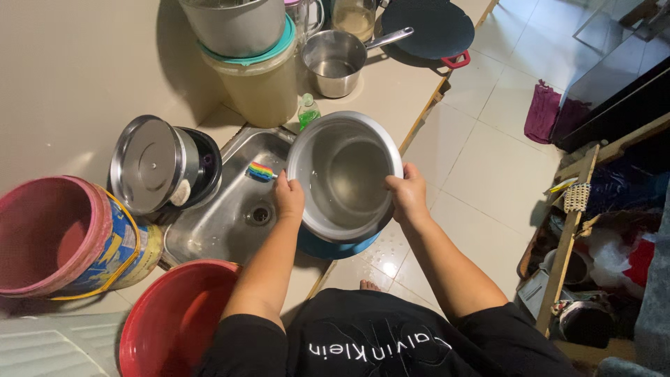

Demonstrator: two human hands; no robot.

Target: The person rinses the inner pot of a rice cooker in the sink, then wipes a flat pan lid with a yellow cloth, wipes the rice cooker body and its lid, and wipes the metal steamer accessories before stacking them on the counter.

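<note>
Left hand (288, 197) grips steel pot (345, 174) rim | right hand (407, 197) grips opposite rim | green bottle (308, 110) behind

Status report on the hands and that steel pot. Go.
Left hand and right hand both grip the rim of the steel pot. Pot upright beside the sink, a little water inside. Nothing blocking.

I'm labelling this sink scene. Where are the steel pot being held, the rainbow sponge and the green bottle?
steel pot (349, 174): head view, inner wall.
rainbow sponge (262, 170): head view, striped top.
green bottle (308, 112): head view, body below the cap.
</note>
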